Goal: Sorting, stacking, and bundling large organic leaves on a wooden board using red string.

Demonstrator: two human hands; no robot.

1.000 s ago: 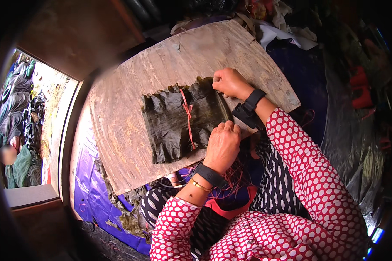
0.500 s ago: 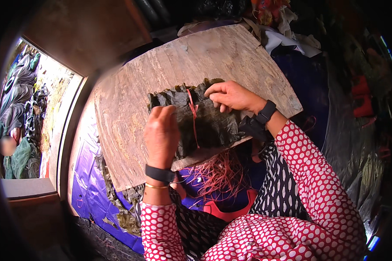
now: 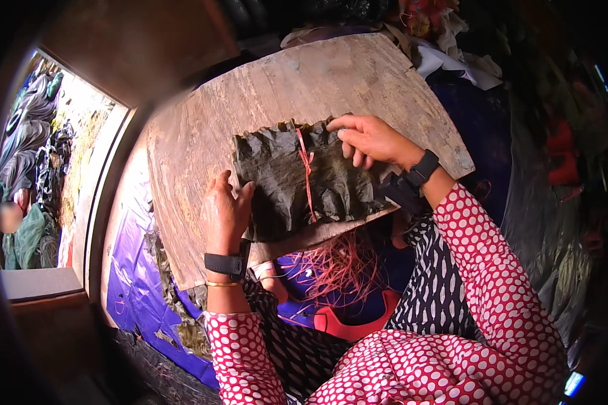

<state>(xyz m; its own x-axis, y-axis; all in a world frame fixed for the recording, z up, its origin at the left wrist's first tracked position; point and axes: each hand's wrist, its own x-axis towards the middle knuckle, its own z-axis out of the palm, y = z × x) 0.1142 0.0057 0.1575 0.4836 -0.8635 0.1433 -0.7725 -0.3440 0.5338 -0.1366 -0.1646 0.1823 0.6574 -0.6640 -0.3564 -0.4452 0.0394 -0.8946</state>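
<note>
A flat, crinkled bundle of dark green-brown leaves (image 3: pixel 273 179) lies on the wooden board. Pink-red string (image 3: pixel 307 172) runs across its middle, knotted in the upper half. Beside the bundle's left edge, my left hand (image 3: pixel 226 210) is open, its thumb apart from the fingers and nothing in its grasp. My right hand (image 3: pixel 375 143) hovers over or lightly touches the upper right edge; its index finger stretches out and the others bend loosely. Nothing shows in it. Whether its fingertips press on the leaves I cannot tell.
The pale wooden board (image 3: pixel 203 135) tilts over my lap. Below its near edge lies a tangle of pink-red strings (image 3: pixel 341 270) beside a curved red plastic piece (image 3: pixel 358 329). Purple sheeting (image 3: pixel 138 283) spreads at left, near a bright doorway. White scraps (image 3: pixel 446 61) lie behind the board.
My left hand has moved left and down off the bundle, and its fingers have spread. My right hand has shifted slightly right and up. More of the bundle's left part shows.
</note>
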